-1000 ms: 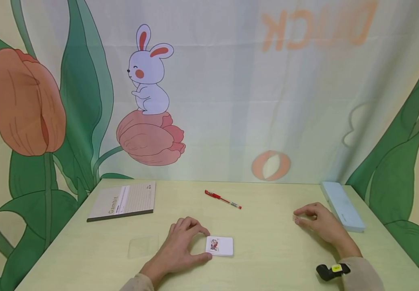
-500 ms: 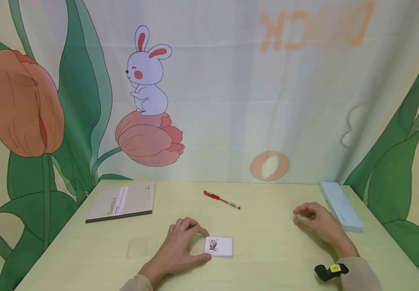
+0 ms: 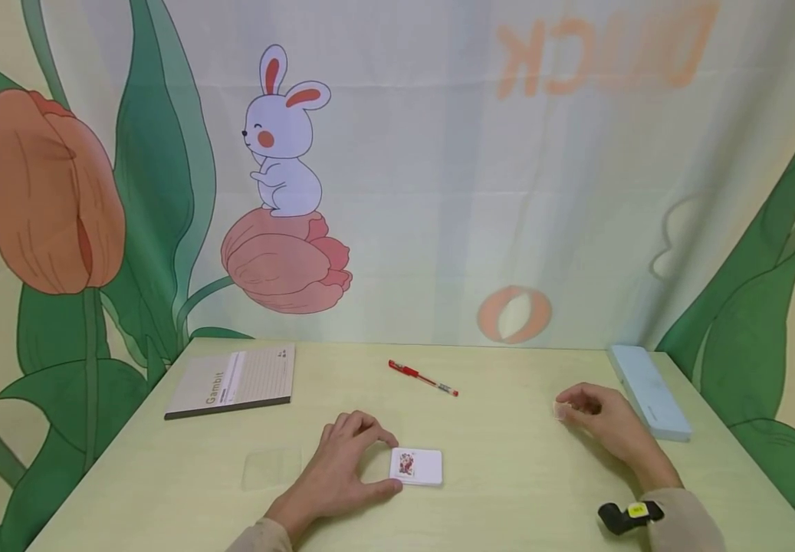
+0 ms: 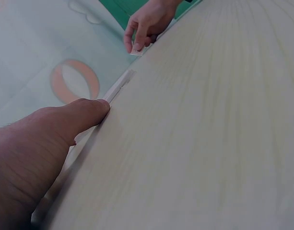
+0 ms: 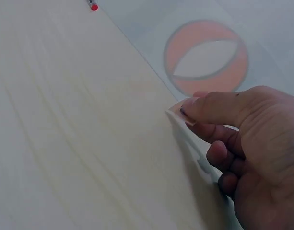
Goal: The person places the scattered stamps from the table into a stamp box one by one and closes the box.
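My left hand [image 3: 342,468] holds a small white rectangular card or card stack [image 3: 426,468] flat on the table, thumb at its near edge and index finger at its far edge. On its left part is a small colourful printed picture [image 3: 406,464], like a sticker. In the left wrist view, the thumb [image 4: 89,115] presses against the white edge. Off to the right, my right hand [image 3: 604,422] pinches a small thin pale piece [image 5: 176,109], paper-like, between thumb and index finger, just above the table. Most of that piece is hidden by the fingers.
A notebook [image 3: 231,381] lies at the back left, and a red pen [image 3: 423,378] at the back middle. On the right is a long light-blue case [image 3: 648,391]. A clear flat sheet or cover [image 3: 269,469] lies left of my left hand. A printed curtain [image 3: 411,192] hangs behind.
The small piece in my right hand has turned slightly, and its darker marks no longer show in the head view. My left hand and the white card stay in place.
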`<action>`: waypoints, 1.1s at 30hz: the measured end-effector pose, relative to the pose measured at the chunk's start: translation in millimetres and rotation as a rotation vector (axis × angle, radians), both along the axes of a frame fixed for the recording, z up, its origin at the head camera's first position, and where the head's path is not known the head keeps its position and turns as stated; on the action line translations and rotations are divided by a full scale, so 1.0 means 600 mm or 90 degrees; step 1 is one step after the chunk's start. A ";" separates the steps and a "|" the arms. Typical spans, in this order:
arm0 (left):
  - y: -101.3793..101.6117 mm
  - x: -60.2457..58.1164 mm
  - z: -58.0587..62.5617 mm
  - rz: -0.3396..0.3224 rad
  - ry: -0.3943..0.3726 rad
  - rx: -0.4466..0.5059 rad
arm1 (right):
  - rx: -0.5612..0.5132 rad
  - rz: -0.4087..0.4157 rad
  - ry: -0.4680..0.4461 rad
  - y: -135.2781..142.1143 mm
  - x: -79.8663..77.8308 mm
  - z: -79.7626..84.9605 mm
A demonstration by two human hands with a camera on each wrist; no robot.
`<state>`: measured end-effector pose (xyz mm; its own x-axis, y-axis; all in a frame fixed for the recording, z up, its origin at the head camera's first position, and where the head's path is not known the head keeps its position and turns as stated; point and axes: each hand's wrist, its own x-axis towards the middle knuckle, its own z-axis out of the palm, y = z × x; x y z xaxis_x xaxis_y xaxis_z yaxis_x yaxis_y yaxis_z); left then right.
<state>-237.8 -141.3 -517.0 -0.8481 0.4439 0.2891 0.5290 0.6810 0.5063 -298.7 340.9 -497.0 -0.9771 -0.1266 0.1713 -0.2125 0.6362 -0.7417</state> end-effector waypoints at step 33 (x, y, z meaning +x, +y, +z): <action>0.000 0.001 0.001 0.000 -0.001 -0.003 | -0.174 0.077 0.048 -0.104 0.016 0.078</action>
<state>-237.4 -141.5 -516.5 -0.8488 0.4451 0.2853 0.5279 0.6831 0.5047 -289.0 278.2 -450.4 -0.9411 -0.1798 0.2864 -0.3351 0.3815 -0.8615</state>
